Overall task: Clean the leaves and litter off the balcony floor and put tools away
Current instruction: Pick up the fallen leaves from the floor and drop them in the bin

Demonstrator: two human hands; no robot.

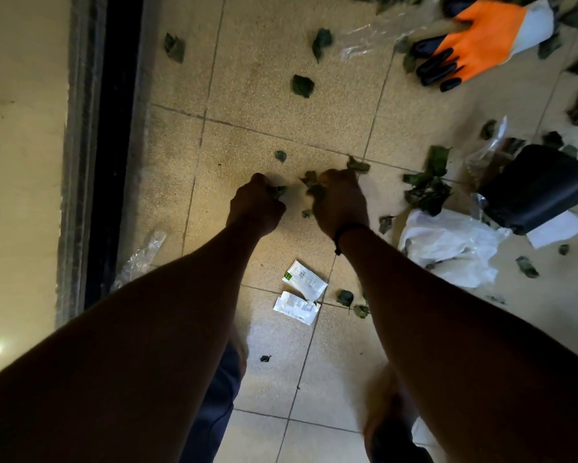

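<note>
Down on the tiled balcony floor, dark leaves lie scattered, thickest at right by the black pot. Both arms reach straight forward: left hand and right hand each curl their fingers round crumpled leaves. Print on two white packets is unreadable.

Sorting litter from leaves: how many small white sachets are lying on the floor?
2. One white sachet lies between the forearms; the second sachet lies just below it, touching. Others may hide under the arms.
</note>
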